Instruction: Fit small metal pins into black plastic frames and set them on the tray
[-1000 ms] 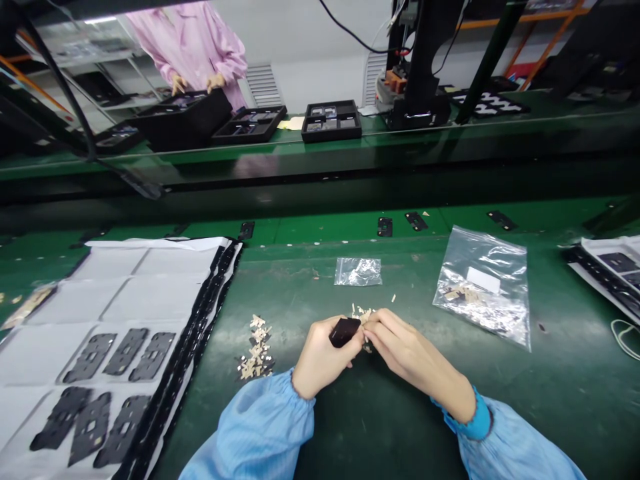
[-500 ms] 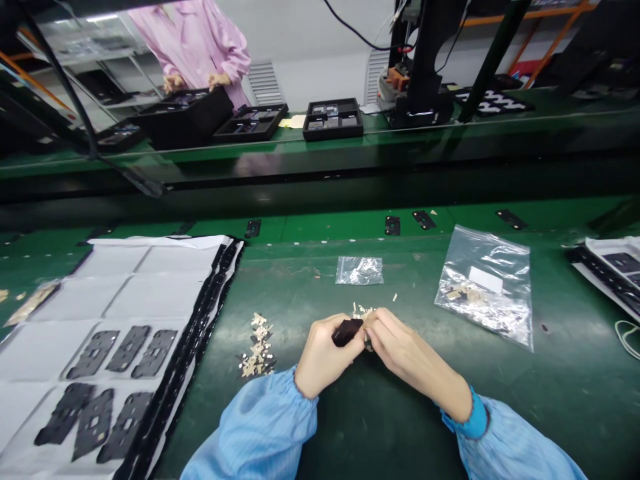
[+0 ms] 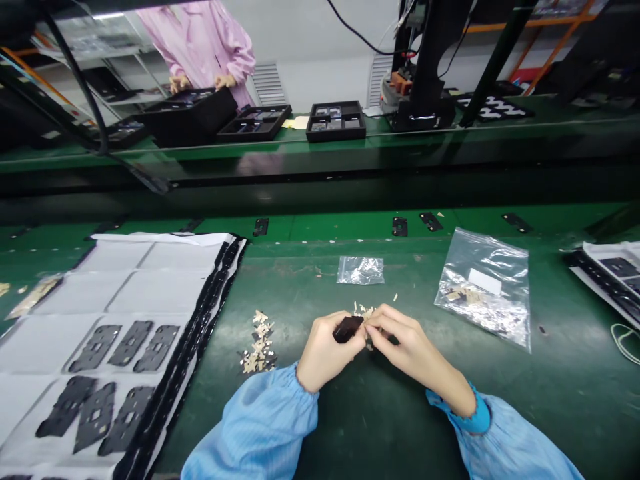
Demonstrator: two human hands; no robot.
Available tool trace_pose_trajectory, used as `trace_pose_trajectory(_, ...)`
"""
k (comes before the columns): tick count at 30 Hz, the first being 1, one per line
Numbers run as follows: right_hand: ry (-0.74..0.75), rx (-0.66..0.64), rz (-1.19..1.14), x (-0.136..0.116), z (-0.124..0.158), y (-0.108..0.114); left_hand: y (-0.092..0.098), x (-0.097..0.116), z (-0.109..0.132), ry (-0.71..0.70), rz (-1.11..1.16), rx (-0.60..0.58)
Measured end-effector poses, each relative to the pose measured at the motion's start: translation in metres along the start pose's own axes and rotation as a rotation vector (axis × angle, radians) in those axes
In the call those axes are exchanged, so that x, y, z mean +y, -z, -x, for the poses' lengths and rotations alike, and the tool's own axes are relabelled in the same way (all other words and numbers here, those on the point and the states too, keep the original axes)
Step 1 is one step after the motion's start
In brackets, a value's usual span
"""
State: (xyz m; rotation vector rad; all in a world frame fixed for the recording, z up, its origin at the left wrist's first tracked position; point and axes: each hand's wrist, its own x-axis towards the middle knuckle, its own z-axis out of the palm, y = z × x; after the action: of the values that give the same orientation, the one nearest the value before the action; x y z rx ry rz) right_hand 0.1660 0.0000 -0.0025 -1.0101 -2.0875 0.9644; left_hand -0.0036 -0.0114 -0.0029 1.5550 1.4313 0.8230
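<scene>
My left hand (image 3: 327, 350) is closed around a small dark plate-like part (image 3: 349, 328), tilted up between thumb and fingers. Thumb and fingertips of my right hand (image 3: 400, 340) pinch together at that part's right edge; whatever they grip is too small to make out. Just beyond the fingertips lies a little heap of pale bits (image 3: 363, 310), partly hidden by the hands. Left of my hands is a larger pile of small beige and dark pieces (image 3: 259, 343). A small clear zip bag (image 3: 361, 270) lies behind the hands.
A white compartmented tray (image 3: 165, 260) on the left bears several flat black parts (image 3: 99, 348). To the right is a larger clear bag (image 3: 483, 287) with small pieces inside. Several black parts (image 3: 400, 226) lie on the green strip behind. Across the bench, a person in pink (image 3: 210, 40) handles a black box (image 3: 193, 120).
The view has shifted slightly. My right hand's fingers have turned and bent a little at the dark part's edge; my left hand keeps its hold.
</scene>
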Motion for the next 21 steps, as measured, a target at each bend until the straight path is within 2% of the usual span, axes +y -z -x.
trace_pose_trajectory(4, 0.024, 0.020, 0.103, 0.000, 0.001, 0.001, -0.002, -0.003, 0.000, 0.019, 0.012, 0.002)
trace_pose_trajectory(8, 0.002, 0.048, 0.048, -0.001, 0.001, 0.000, -0.002, -0.003, 0.000, 0.037, 0.052, -0.014)
trace_pose_trajectory(13, -0.056, 0.238, -0.071, -0.002, -0.002, -0.003, 0.000, 0.003, -0.002, 0.129, 0.210, -0.019)
trace_pose_trajectory(16, -0.140, 0.340, -0.044, 0.003, -0.004, -0.001, 0.002, 0.006, -0.005, 0.211, 0.287, -0.029)
trace_pose_trajectory(18, -0.167, 0.310, 0.016, 0.009, -0.003, 0.000, 0.003, 0.007, -0.006, 0.247, 0.310, -0.029)
trace_pose_trajectory(21, -0.136, 0.168, 0.145, 0.018, 0.001, 0.001, 0.004, 0.008, -0.006, 0.271, 0.322, -0.026)
